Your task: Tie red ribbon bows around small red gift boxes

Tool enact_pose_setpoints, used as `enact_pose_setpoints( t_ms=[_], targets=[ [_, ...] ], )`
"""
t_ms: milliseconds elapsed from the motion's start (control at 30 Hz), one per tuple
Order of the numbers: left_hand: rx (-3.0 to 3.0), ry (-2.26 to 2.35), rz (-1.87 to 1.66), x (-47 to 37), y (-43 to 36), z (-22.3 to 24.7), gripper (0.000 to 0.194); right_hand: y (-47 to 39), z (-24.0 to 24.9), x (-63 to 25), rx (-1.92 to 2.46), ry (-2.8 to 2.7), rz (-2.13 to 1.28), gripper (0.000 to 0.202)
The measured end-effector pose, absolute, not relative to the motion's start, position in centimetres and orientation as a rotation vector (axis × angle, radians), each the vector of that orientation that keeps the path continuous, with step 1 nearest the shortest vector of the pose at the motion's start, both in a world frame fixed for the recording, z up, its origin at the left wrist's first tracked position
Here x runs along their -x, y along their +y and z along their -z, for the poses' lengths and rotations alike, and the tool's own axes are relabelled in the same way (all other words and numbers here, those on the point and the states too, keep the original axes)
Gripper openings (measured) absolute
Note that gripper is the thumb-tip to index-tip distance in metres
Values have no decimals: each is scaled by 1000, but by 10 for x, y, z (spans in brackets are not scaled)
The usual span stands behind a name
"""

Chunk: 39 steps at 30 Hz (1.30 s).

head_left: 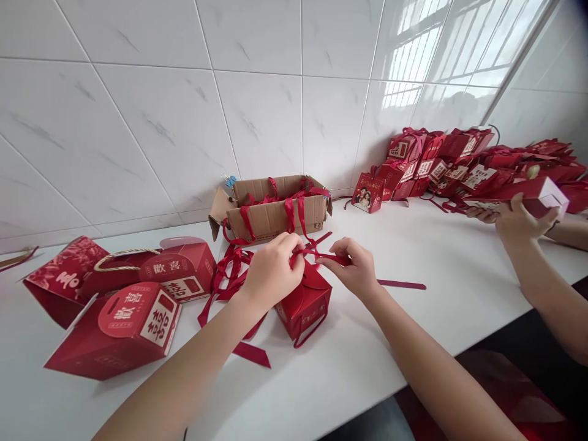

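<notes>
A small red gift box point(309, 301) stands on the white table before me, its lid closed. Above its top, my left hand point(278, 266) pinches a red ribbon point(337, 260). Just to the right, my right hand point(356, 269) is closed on the same ribbon, which stretches between the two hands. Part of the lid is hidden behind my left hand. Loose loops of dark red ribbon point(229, 269) lie beside the box on the left, and a cut end point(252, 353) points toward me.
An open cardboard box point(275, 222) with red ribbons over its rim stands by the tiled wall. Red boxes point(119, 331) sit at left. Many more red boxes point(422, 162) are stacked at right. A co-worker's hands point(519, 226) hold a red box point(528, 199).
</notes>
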State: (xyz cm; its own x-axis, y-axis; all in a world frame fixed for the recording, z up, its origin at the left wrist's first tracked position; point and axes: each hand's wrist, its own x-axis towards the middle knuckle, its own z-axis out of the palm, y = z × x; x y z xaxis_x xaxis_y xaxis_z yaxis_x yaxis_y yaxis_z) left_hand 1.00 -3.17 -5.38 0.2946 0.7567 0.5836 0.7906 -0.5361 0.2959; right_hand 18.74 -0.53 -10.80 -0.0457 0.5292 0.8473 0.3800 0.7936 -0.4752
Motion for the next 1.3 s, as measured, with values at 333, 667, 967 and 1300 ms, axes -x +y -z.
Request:
enact_pose_setpoints(
  t_ms=[333,667,967,1300],
  targets=[
    [2644,-1253,1234,-6,-30,46,14,-4,106,-196,591,-1817,-402,49],
    [2840,-1053,1235,-7,-32,49,18,-6,96,-188,620,-1849,-1150,32],
    [2832,-1043,1257,-4,-30,48,17,-6,99,-191,601,-1521,-1454,18],
    [2820,-1041,1240,1,-29,44,19,-16,84,-203,712,-1635,-1716,30]
  ],
)
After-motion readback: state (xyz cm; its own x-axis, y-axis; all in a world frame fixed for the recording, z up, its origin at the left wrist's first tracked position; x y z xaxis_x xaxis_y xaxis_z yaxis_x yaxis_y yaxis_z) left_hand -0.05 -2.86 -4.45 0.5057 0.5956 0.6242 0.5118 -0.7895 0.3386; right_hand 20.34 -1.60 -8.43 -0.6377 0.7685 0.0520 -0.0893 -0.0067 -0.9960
